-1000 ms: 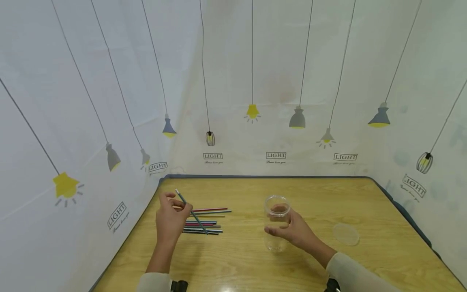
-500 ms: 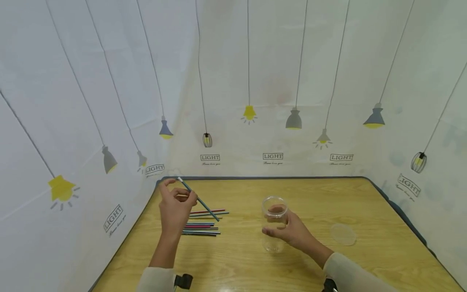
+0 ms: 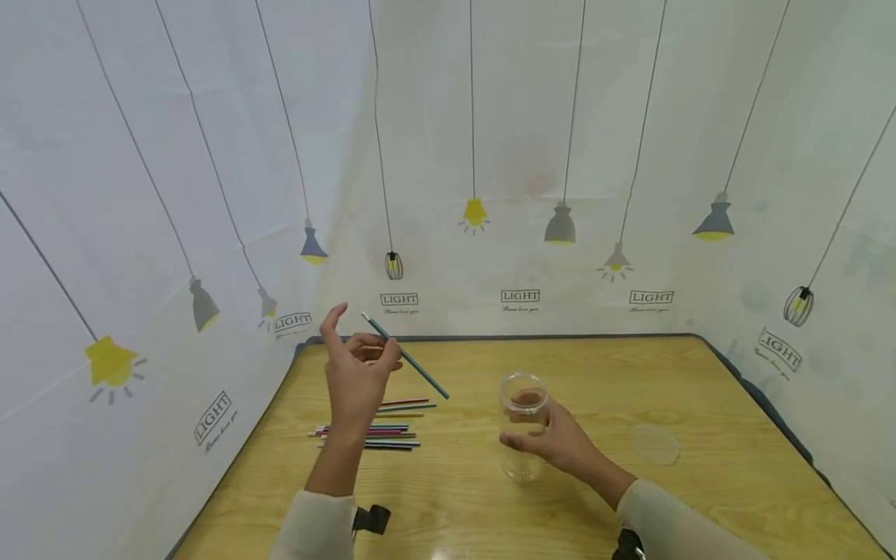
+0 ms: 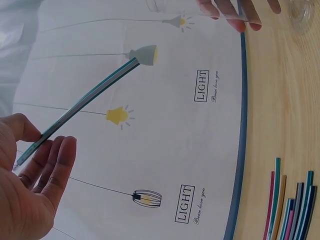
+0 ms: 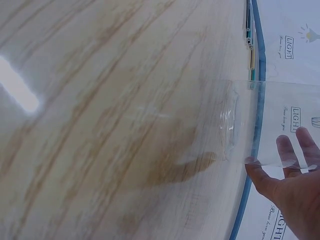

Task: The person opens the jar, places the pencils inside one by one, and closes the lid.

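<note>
Between thumb and fingers, my left hand pinches a teal pencil above the table. The pencil slants down to the right, its pale end up, and the index finger is raised off it in the head view. The left wrist view shows the pencil gripped near one end. My right hand holds a tall clear plastic cup, thumb on the near side and fingers behind. The cup stands upright, its mouth uncovered, and I see nothing inside it. Several more pencils lie on the wood below my left hand.
A round translucent lid lies flat to the right of the cup. The wooden table has a dark blue edge at the back. White sheets printed with hanging lamps rise behind and on both sides.
My left hand has lifted the pencil up and to the right, away from the others, and its index finger has straightened. The right hand and cup stay in place.
</note>
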`<state>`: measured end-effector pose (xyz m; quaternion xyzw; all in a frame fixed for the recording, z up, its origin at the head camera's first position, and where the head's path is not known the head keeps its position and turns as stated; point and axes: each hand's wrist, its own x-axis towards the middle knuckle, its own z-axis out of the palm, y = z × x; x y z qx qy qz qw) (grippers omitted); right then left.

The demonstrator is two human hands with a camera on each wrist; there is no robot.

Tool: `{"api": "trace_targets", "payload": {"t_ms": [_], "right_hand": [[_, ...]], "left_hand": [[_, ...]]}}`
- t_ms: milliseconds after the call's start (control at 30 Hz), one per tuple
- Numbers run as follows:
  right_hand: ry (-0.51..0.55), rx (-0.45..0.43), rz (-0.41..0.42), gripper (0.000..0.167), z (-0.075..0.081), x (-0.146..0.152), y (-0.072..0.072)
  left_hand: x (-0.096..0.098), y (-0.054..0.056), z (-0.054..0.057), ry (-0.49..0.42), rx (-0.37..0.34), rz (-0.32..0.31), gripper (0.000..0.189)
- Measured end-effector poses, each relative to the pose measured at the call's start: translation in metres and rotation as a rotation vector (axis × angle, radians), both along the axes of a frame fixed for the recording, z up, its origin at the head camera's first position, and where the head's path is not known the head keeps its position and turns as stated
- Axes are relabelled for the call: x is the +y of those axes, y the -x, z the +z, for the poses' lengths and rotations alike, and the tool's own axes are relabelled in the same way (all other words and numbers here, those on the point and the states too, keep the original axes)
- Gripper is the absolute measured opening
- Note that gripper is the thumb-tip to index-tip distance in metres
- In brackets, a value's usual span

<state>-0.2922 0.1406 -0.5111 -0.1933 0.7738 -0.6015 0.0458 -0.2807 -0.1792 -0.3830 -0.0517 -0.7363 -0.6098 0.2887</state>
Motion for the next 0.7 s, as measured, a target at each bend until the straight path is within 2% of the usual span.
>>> {"api": "trace_targets", "payload": {"t_ms": [167, 500, 700], "right_hand": [[-0.003, -0.004, -0.009, 0.068, -0.002, 0.0, 0.0], [-0.006, 0.005, -0.002, 0.07, -0.003, 0.001, 0.001], [0.009, -0.02, 0.011, 0.071, -0.005, 0.001, 0.002]], "left_hand": [[0.012, 0.001, 0.009, 0.014, 0.038, -0.025, 0.093], [0.042, 0.01, 0.032, 0.143, 0.117, -0.044, 0.1], [0.059, 0.013, 0.039, 0.216, 0.152, -0.051, 0.102]]}}
